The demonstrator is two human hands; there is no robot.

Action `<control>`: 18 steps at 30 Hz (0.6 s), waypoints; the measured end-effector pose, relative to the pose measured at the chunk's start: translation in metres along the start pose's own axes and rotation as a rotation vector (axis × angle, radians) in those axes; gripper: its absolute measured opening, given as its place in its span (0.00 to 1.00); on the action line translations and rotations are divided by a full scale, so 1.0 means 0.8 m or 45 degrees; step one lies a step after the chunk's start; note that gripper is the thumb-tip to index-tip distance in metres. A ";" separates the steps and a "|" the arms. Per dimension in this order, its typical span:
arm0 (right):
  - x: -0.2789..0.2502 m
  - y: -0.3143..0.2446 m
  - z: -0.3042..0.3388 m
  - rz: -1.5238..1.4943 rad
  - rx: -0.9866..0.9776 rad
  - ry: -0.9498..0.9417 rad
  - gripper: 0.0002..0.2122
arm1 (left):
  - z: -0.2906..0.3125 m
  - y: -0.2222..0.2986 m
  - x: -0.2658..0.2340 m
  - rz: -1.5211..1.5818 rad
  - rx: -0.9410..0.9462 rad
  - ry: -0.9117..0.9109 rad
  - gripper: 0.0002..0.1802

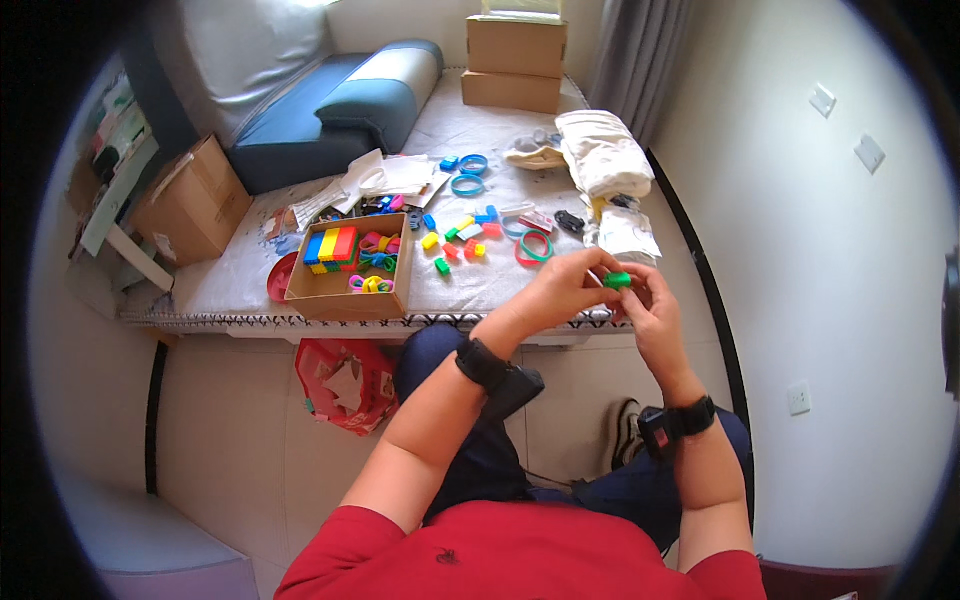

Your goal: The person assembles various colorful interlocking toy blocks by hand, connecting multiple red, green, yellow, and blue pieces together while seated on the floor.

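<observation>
- Red shirt [520, 550], one, with two black wrist straps [481, 364] beyond it.
- Left hand [570, 284] and right hand [655, 312] narrowly pinch one green block [618, 280] between their fingertips, by the near edge of the bed [445, 295]; it is small, chunky and bright.
- One open box [350, 306] holding one multicoloured stack [332, 248].
- Two blue rings [467, 193] farther back.
- Two brown cartons [511, 91], stacked behind everything.
</observation>
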State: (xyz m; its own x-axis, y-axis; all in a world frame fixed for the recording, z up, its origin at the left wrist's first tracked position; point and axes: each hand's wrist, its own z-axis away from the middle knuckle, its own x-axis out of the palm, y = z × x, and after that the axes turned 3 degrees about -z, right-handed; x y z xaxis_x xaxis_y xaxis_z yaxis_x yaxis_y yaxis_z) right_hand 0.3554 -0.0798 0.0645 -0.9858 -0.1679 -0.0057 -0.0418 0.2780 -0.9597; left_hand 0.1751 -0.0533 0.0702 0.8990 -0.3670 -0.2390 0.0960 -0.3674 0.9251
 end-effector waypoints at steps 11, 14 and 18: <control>-0.050 0.019 0.001 -0.153 -0.023 -0.079 0.11 | -0.019 0.012 0.048 -0.209 -0.146 0.045 0.18; -0.055 0.024 -0.005 -0.177 0.007 -0.088 0.11 | -0.018 0.008 0.056 -0.214 -0.141 0.107 0.19; -0.054 0.034 -0.011 -0.281 -0.011 -0.137 0.10 | -0.011 0.025 0.059 -0.271 -0.180 0.178 0.19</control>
State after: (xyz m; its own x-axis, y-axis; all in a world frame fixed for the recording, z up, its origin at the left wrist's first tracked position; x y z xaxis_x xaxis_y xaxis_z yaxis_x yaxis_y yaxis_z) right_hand 0.3955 -0.0566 0.0410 -0.9297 -0.3250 0.1733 -0.2559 0.2315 -0.9386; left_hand 0.2235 -0.0705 0.0797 0.9016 -0.1695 -0.3980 0.3384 -0.2970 0.8929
